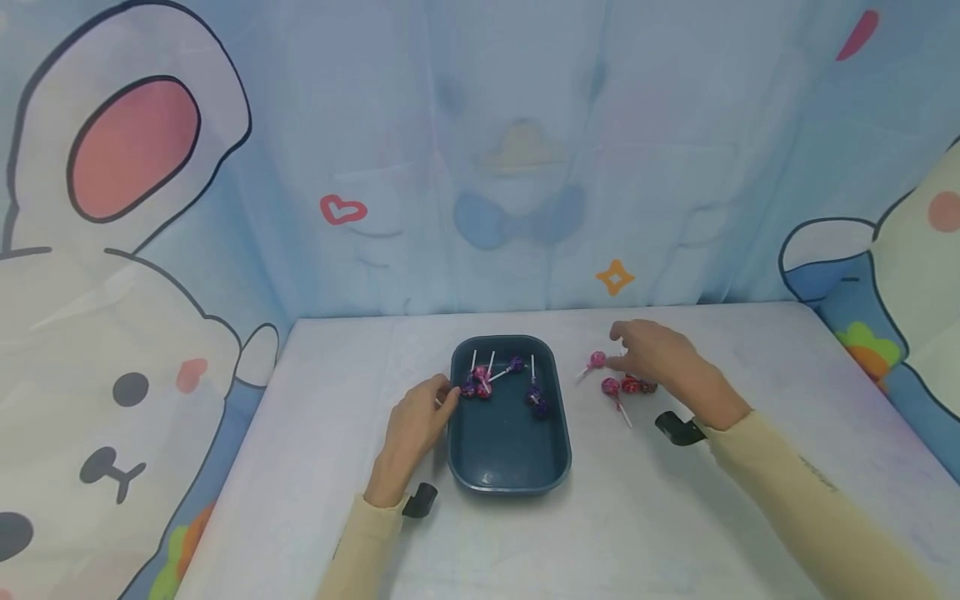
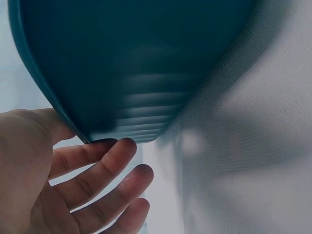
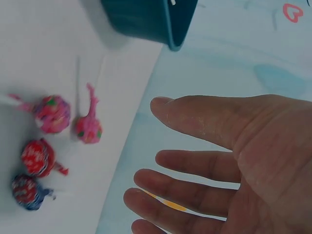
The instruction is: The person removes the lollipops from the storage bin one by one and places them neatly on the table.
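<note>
A dark teal tray [image 1: 510, 454] stands on the table with several purple and pink lollipops [image 1: 536, 400] in its far half. My left hand [image 1: 420, 414] holds the tray's left rim, thumb over the edge and fingers against the outer wall [image 2: 146, 58]. To the right of the tray, my right hand [image 1: 660, 362] hovers with fingers spread and nothing in them. Below it lie a pink lollipop [image 3: 88, 129], a second pink one [image 3: 52, 113], a red lollipop [image 3: 38, 157] and a blue-and-red one [image 3: 29, 191]. The right hand partly covers this group in the head view.
A white cloth covers the table [image 1: 337, 358]. Behind it hangs a light blue curtain [image 1: 390, 275] printed with cartoon animals. A black wrist-camera mount [image 1: 420, 500] sits by the left wrist, another mount [image 1: 678, 427] by the right.
</note>
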`<state>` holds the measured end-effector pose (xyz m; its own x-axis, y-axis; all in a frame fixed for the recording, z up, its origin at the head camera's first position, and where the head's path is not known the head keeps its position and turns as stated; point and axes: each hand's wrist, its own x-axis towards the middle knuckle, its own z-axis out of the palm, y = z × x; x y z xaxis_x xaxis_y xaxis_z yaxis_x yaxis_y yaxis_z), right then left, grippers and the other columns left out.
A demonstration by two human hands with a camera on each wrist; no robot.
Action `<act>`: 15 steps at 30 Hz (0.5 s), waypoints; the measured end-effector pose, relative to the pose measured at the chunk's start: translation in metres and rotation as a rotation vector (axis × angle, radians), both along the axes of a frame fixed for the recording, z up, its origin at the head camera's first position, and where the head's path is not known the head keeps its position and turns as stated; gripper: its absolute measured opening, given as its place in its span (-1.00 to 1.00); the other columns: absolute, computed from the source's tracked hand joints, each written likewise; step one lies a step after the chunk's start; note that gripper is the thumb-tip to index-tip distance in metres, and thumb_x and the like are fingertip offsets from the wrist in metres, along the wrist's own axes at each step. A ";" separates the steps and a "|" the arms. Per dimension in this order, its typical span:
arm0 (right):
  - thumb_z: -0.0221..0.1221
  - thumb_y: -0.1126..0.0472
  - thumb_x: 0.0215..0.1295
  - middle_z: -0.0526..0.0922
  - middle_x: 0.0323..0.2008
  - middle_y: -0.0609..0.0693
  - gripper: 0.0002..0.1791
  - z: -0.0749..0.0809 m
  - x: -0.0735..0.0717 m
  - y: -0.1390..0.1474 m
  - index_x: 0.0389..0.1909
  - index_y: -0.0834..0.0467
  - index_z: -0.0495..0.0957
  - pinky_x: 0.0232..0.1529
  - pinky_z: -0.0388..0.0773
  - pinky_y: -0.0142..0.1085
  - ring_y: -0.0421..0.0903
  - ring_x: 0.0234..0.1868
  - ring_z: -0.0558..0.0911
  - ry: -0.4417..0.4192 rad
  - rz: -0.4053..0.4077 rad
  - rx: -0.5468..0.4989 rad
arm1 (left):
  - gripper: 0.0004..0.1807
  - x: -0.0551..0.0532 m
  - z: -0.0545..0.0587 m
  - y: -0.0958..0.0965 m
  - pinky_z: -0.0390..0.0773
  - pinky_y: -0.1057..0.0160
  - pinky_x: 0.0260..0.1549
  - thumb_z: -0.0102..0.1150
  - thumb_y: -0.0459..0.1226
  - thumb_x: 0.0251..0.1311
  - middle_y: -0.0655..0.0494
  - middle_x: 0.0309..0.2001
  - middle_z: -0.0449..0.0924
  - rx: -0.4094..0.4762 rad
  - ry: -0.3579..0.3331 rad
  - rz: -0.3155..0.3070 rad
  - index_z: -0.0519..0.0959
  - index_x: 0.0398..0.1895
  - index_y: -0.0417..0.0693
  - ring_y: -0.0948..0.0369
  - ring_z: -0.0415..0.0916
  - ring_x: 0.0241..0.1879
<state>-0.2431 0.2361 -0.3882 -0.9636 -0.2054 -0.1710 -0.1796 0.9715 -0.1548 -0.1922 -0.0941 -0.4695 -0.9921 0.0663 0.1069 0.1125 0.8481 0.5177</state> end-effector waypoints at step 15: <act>0.26 0.02 0.09 0.60 -0.09 0.16 -0.48 0.020 0.002 -0.051 0.01 0.23 0.46 -0.13 0.50 -0.05 0.04 -0.11 0.57 0.073 0.131 -0.012 | -0.75 -0.001 -0.001 -0.001 0.44 0.34 -0.49 -0.05 0.02 0.26 0.21 -0.36 0.58 0.006 0.008 -0.012 0.50 -0.33 0.10 0.31 0.48 -0.44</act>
<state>-0.2407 0.1849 -0.3684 -0.9382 -0.3318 -0.0980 -0.3159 0.9371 -0.1486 -0.1934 -0.0950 -0.4705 -0.9903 0.0773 0.1154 0.1266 0.8438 0.5215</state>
